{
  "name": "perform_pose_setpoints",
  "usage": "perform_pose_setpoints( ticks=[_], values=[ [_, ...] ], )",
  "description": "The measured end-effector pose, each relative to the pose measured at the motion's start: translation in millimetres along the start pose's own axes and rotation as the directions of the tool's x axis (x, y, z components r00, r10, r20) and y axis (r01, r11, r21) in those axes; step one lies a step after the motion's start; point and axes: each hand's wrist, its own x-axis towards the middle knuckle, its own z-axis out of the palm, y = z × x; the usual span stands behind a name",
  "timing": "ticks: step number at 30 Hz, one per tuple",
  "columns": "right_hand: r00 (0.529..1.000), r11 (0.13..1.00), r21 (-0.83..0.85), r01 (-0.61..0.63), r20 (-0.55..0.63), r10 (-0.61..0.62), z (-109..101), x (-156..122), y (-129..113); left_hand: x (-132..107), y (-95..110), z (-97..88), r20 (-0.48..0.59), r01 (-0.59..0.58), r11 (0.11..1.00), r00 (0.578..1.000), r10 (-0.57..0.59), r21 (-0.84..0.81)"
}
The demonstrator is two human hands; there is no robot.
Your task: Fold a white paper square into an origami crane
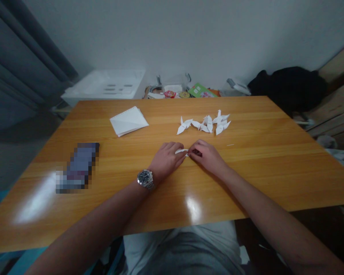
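A small folded piece of white paper point(181, 151) lies between my hands near the middle of the table. My left hand point(167, 158) is closed on its left part, the fingers partly covering it. At the paper's right end, my right hand point(206, 156) pinches with thumb and fingertips. Much of the paper is hidden by the fingers, so its exact shape does not show. Beyond my hands sits a group of several white origami cranes point(208, 124). A stack of white paper sheets point(129, 121) rests at the back left of the table.
A blurred-out phone-like device point(81, 164) lies on the left of the wooden table point(260, 152). A thin white strip point(231, 145) is right of my hands. Past the far edge are a white tub point(103, 84), a green packet point(200, 91) and a black cloth point(289, 88).
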Motion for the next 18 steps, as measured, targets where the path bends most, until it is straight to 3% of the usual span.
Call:
perform_pose_setpoints(
  ticks=[6,15,18],
  values=[
    [0.998,0.997,-0.050,0.055,-0.035,-0.057,-1,0,6,-8,-5,2.2,0.038,-0.137,0.990,0.990,0.136,0.027],
    [1.000,0.998,-0.055,-0.026,-0.015,0.026,-6,-2,3,-10,4,-3.4,0.093,-0.116,0.988,0.990,0.107,0.102],
    [0.992,0.987,-0.132,0.088,0.105,-0.075,-14,-9,-2,-10,10,-5.9,0.114,-0.103,0.988,0.989,0.090,0.115]
  ],
)
